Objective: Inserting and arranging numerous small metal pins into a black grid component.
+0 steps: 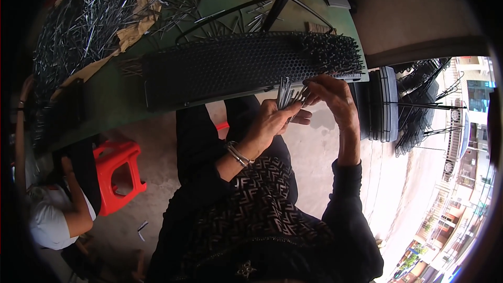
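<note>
Near the centre of the frame, the left hand [270,120] has its grip clenched around a small bundle of thin metal pins [287,94], which stick up out of the fist toward the top of the frame. The right hand [332,97], just right of it, pinches the upper ends of those pins between thumb and fingertips. Both hands sit just below the long black perforated rack [220,68] that lies across the green bench [112,102]; the right end of the rack bristles with inserted pins. A large loose heap of pins [86,26] fills the upper left of the frame. At lower left stands a red plastic stool [118,170], with another person's arm [76,207] beside it.
</note>
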Demonstrator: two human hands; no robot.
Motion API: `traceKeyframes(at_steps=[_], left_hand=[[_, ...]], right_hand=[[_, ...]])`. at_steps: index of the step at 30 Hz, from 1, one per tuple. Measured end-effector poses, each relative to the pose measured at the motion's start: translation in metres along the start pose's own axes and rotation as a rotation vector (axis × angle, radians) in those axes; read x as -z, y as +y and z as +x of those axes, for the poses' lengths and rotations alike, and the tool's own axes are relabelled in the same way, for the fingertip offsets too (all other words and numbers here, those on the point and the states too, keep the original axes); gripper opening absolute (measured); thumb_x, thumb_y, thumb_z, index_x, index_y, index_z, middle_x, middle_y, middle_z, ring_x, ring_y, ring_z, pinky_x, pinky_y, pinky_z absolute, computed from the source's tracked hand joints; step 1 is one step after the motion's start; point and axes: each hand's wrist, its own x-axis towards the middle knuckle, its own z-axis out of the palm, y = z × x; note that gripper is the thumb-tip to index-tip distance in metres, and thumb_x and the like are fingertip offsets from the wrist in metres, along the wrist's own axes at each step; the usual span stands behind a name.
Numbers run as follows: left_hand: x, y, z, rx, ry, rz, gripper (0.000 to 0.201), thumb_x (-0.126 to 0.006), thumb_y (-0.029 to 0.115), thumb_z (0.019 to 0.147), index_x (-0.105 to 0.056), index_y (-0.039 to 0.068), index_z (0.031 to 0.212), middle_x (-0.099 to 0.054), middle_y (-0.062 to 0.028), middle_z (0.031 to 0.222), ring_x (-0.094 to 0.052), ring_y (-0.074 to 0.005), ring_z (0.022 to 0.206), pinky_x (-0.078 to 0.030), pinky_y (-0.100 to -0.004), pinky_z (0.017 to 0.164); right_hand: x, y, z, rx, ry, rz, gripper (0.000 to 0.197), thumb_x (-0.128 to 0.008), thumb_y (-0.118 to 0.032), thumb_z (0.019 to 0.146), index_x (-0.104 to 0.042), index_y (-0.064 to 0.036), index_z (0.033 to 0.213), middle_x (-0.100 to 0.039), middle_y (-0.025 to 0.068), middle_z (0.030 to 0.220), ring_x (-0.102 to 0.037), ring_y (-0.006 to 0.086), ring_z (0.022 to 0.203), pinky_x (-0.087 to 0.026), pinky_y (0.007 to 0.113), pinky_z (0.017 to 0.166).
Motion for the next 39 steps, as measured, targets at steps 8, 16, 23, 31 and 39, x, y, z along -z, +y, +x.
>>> traceKeyframes(at_steps=[8,16,23,31,39], left_hand=[[0.010,-0.001,0.010,0.182,-0.055,-0.168,0.036,-0.058,0.026,0.098,-0.058,0.003,0.124,-0.071,-0.0148,0.109,-0.071,-0.0196,0.098,-0.029,-0.0160,0.045],[0.021,-0.014,0.016,0.178,0.086,-0.232,0.034,-0.058,0.029,0.098,-0.059,0.004,0.121,-0.070,-0.0166,0.110,-0.069,-0.0182,0.094,-0.041,-0.0196,0.052],[0.015,-0.022,0.019,0.078,0.098,-0.445,0.026,-0.056,0.018,0.098,-0.060,-0.003,0.112,-0.068,-0.0183,0.107,-0.068,-0.0268,0.100,-0.055,-0.0407,0.085],[0.011,-0.018,0.015,0.115,0.137,-0.431,0.030,-0.057,0.024,0.098,-0.059,-0.001,0.115,-0.066,-0.0177,0.108,-0.066,-0.0278,0.103,-0.056,-0.0459,0.089],[0.008,-0.012,0.010,0.115,0.120,-0.381,0.037,-0.052,0.035,0.101,-0.057,0.004,0.120,-0.066,-0.0148,0.105,-0.066,-0.0248,0.097,-0.058,-0.0418,0.077]], right_hand=[[0.007,0.003,0.000,0.051,0.081,0.026,0.016,-0.061,-0.009,0.092,-0.066,0.0045,0.100,-0.068,0.0076,0.080,-0.066,0.0131,0.072,-0.053,0.026,0.071],[0.009,0.005,0.020,0.466,0.702,-0.374,0.012,-0.057,-0.004,0.095,-0.065,0.0008,0.102,-0.069,0.0043,0.082,-0.066,0.0095,0.074,-0.051,0.023,0.072],[0.003,0.015,0.033,0.508,0.731,-0.552,0.013,-0.056,-0.003,0.094,-0.065,-0.0019,0.103,-0.069,0.0042,0.083,-0.067,0.0108,0.075,-0.052,0.024,0.069],[-0.006,0.018,0.032,0.565,0.804,-0.791,0.011,-0.057,-0.004,0.095,-0.064,-0.0044,0.103,-0.067,0.0064,0.083,-0.067,0.0144,0.071,-0.052,0.027,0.065],[-0.014,0.026,0.030,0.599,0.822,-0.857,0.011,-0.057,-0.005,0.095,-0.064,-0.0055,0.104,-0.067,0.0073,0.085,-0.068,0.0179,0.072,-0.052,0.029,0.064]])
